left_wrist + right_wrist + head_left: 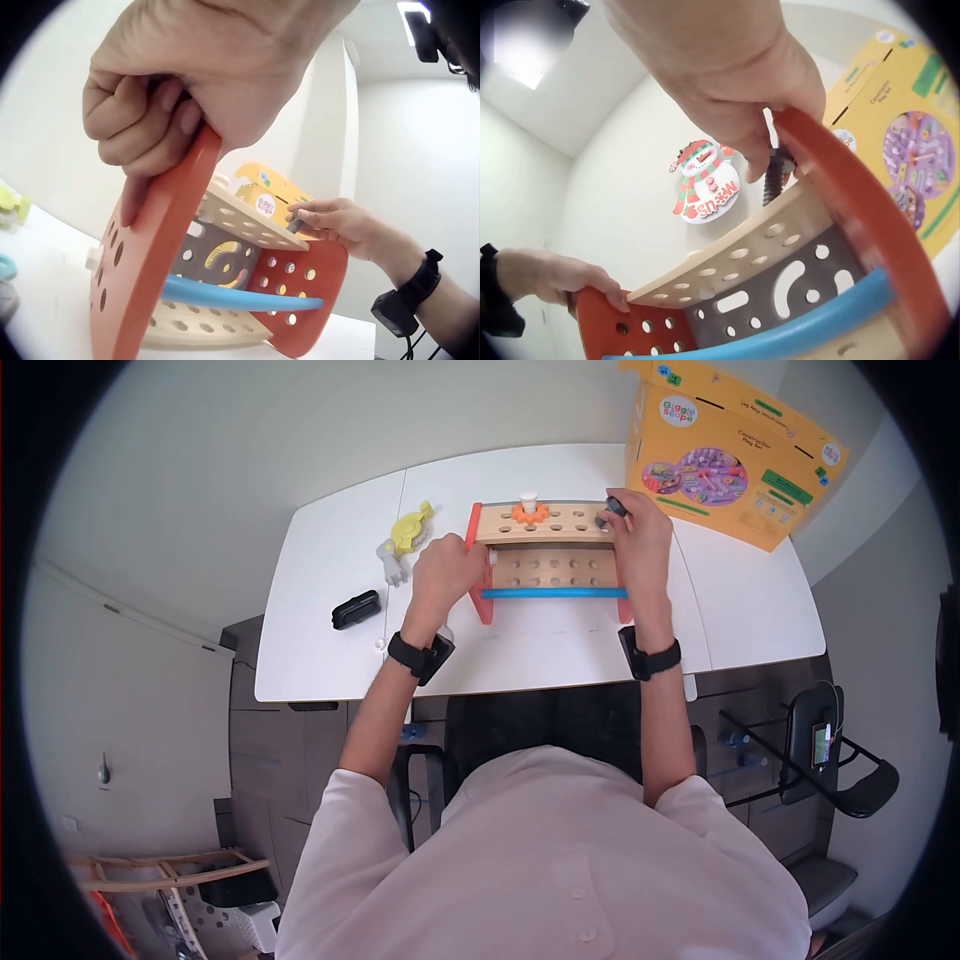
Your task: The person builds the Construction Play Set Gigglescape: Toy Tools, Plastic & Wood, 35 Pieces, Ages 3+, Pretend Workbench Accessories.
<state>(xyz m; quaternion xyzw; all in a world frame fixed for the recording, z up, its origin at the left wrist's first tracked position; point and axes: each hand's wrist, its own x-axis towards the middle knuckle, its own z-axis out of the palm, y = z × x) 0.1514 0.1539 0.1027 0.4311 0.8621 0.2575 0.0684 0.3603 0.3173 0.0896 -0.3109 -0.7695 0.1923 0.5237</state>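
A toy workbench (496, 517) with a perforated wooden top stands on the table, with red side panels and a blue bar (555, 593) along its front. My left hand (447, 575) grips the top of the left red panel (161, 240), fingers curled over its edge. At the other end, my right hand (645, 540) pinches a dark grey toy screw (774, 184) by its head. The screw points down, its threaded end right at the top board. An orange toy gear (518, 514) lies on the board with a white peg (529, 500) standing in its middle.
A yellow play-set box (735, 460) stands at the back right. Left of the workbench lie a yellow toy piece (407, 532), a grey piece (393, 568) and a black case (356, 610). A small white piece (380, 645) is near the front edge.
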